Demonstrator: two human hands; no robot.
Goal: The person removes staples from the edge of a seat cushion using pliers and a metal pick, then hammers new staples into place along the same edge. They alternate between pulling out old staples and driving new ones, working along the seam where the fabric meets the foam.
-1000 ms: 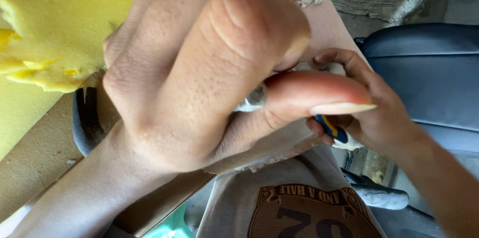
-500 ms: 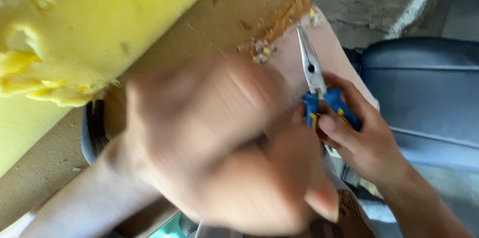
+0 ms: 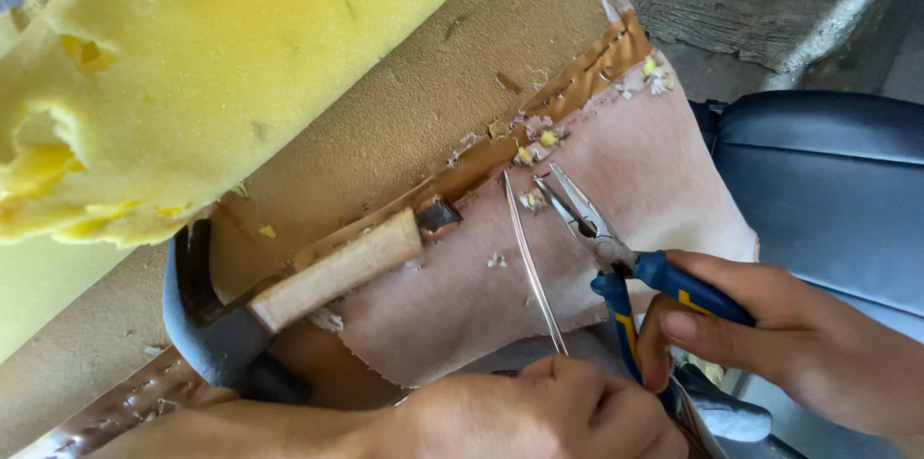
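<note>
- The right hand (image 3: pixel 770 344) grips the blue handles of needle-nose pliers (image 3: pixel 606 247), whose jaws stand slightly apart, pointing up and left over pinkish-brown upholstery fabric (image 3: pixel 462 295).
- The left hand (image 3: pixel 539 416), at the bottom edge, is clenched around a thin metal rod (image 3: pixel 531 262) that rises just beside the pliers' tips.
- A wooden-handled hammer (image 3: pixel 318 276) lies on the board to the left.
- Torn yellow foam (image 3: pixel 212 64) fills the upper left.
</note>
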